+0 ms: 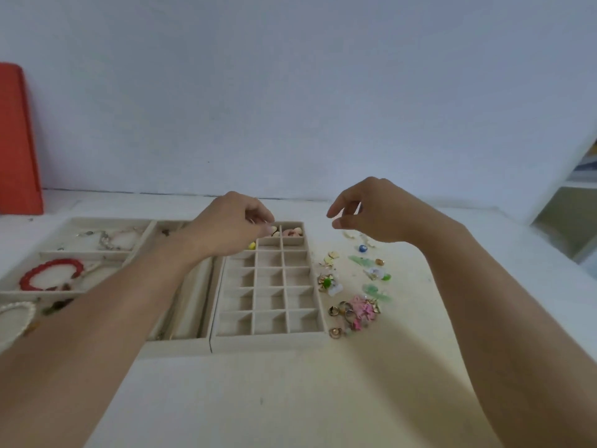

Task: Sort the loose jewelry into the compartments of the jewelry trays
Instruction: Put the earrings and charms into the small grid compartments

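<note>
We see the left hand [231, 223] w/ fingers curled over the velvety grid tray's [269, 342] far cells; can't tell if it holds anything. Right hand [376, 211] hovers, fingers loosely curled, empty, above loose jewelry [353, 286] on the surface [290, 399].

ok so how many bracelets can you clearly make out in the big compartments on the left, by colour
red beaded bracelet: 1
white pearl bracelet: 1
pink and silver bracelet: 1
total: 3; other small pieces there are too blurred to tell
</note>
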The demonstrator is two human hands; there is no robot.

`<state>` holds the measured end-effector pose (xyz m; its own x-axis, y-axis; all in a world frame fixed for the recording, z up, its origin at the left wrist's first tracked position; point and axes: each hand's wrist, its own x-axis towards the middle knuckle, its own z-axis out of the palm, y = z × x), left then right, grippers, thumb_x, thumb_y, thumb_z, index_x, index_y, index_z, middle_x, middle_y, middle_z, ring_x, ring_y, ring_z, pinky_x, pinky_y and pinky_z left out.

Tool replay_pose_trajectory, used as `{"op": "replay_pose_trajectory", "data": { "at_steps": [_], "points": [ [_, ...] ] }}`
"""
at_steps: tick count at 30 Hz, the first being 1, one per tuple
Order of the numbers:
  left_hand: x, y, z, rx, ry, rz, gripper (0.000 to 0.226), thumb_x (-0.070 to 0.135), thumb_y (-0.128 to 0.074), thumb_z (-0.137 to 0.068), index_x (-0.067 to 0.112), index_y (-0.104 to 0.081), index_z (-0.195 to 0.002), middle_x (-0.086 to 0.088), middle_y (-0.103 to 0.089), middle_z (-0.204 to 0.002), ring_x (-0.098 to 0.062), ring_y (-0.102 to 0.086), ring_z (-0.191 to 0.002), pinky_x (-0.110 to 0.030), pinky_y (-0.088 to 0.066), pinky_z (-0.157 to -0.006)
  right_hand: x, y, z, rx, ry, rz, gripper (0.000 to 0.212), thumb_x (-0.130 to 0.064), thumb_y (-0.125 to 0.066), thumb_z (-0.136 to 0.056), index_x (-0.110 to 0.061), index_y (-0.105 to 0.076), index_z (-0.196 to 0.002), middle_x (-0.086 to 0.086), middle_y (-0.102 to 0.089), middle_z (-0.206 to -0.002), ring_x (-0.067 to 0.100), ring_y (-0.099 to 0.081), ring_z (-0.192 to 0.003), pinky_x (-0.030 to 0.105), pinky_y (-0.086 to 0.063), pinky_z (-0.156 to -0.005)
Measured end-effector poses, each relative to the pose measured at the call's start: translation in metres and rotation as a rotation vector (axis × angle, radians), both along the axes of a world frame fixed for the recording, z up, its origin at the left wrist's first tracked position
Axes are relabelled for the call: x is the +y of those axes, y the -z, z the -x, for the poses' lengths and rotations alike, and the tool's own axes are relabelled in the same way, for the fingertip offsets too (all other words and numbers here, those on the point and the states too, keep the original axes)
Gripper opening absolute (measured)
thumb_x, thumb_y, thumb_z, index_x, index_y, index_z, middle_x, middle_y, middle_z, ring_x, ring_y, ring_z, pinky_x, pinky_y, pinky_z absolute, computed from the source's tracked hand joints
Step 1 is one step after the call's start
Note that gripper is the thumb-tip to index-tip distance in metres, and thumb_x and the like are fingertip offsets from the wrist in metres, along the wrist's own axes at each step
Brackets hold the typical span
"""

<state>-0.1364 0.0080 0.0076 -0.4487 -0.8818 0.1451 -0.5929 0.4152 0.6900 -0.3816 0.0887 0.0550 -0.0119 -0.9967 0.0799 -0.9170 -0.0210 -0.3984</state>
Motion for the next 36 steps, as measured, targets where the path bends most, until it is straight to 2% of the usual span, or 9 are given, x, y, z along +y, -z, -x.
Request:
{"op": "replay_pose_trajectory", "data": {
  "at_steps": [3,10,16,19,22,26,29,32,36],
  "points": [
    [0.01,-0.001,0.03,-0.003,0.047,-0.007,0.013,0.025,-0.078,-0.086,0.025,-0.075,-0.099,0.007,-0.073,-0.094,-0.007,-0.067,-0.089,-0.022,-0.052,-0.081,-0.001,0.013,0.019,0.056,0.047,-0.05,0.013,-0.024,-0.074,-0.092,-0.033,-0.074,-0.102,-0.013,-0.071,-0.09,0.006,-0.066,-0.081,0.016,-0.042,-0.061],
    [0.019,0.006,0.095,-0.053,0.115,-0.041,0.018,0.029,-0.076,-0.088,0.024,-0.074,-0.106,0.011,-0.068,-0.095,-0.005,-0.063,-0.088,-0.015,-0.044,-0.072,-0.011,0.029,0.048,0.228,0.167,-0.225,0.016,-0.024,-0.081,-0.084,-0.026,-0.079,-0.1,-0.008,-0.074,-0.091,0.016,-0.069,-0.09,0.034,-0.056,-0.087],
    [0.016,0.011,0.116,-0.133,0.13,-0.061,0.021,0.029,-0.075,-0.089,0.024,-0.073,-0.109,0.008,-0.069,-0.105,-0.01,-0.064,-0.092,-0.021,-0.044,-0.079,-0.014,0.04,0.042,0.338,0.175,-0.359,0.027,-0.043,-0.082,-0.081,-0.025,-0.078,-0.101,-0.004,-0.072,-0.098,0.02,-0.066,-0.094,0.037,-0.056,-0.088],
    [0.013,0.011,0.113,-0.159,0.14,-0.046,0.018,0.029,-0.076,-0.088,0.026,-0.074,-0.106,0.009,-0.069,-0.107,-0.009,-0.063,-0.096,-0.022,-0.043,-0.083,-0.015,0.042,0.038,0.308,0.169,-0.378,0.027,-0.041,-0.081,-0.082,-0.02,-0.077,-0.098,-0.003,-0.074,-0.089,0.018,-0.068,-0.091,0.037,-0.056,-0.089],
    [0.01,0.008,0.11,-0.148,0.148,-0.037,0.019,0.029,-0.075,-0.089,0.025,-0.074,-0.107,0.009,-0.07,-0.108,-0.01,-0.063,-0.1,-0.024,-0.046,-0.089,-0.017,0.044,0.034,0.335,0.181,-0.371,0.024,-0.032,-0.077,-0.087,-0.016,-0.073,-0.105,0.001,-0.074,-0.093,0.021,-0.07,-0.091,0.04,-0.058,-0.09],
    [0.009,0.006,0.11,-0.124,0.171,-0.047,0.019,0.028,-0.076,-0.089,0.023,-0.075,-0.107,0.008,-0.07,-0.107,-0.01,-0.064,-0.1,-0.024,-0.047,-0.089,-0.017,0.048,0.032,0.369,0.204,-0.313,0.019,-0.015,-0.066,-0.086,-0.015,-0.072,-0.105,0.003,-0.073,-0.093,0.024,-0.072,-0.09,0.041,-0.06,-0.086],
    [0.009,0.005,0.109,-0.115,0.179,-0.053,0.019,0.027,-0.076,-0.088,0.023,-0.075,-0.107,0.007,-0.07,-0.107,-0.01,-0.064,-0.098,-0.023,-0.046,-0.087,-0.016,0.043,0.034,0.358,0.184,-0.284,0.017,-0.016,-0.068,-0.087,-0.015,-0.074,-0.102,0.002,-0.073,-0.096,0.023,-0.071,-0.092,0.041,-0.06,-0.086],
    [0.009,0.003,0.108,-0.094,0.185,-0.064,0.019,0.027,-0.076,-0.089,0.023,-0.075,-0.108,0.007,-0.07,-0.108,-0.01,-0.065,-0.1,-0.025,-0.048,-0.092,-0.012,0.029,0.039,0.221,0.108,-0.228,0.004,-0.025,-0.072,-0.09,-0.026,-0.076,-0.09,-0.01,-0.073,-0.09,0.013,-0.068,-0.087,0.029,-0.054,-0.075],
    [0.012,-0.001,0.106,-0.058,0.21,-0.092,0.021,0.025,-0.075,-0.089,0.021,-0.075,-0.11,0.007,-0.072,-0.112,-0.011,-0.066,-0.105,-0.029,-0.05,-0.097,-0.007,0.015,0.039,0.023,0.044,-0.114,0.01,-0.032,-0.077,-0.087,-0.033,-0.07,-0.079,-0.014,-0.072,-0.085,0.007,-0.068,-0.078,0.024,-0.045,-0.063]
  ]
}}
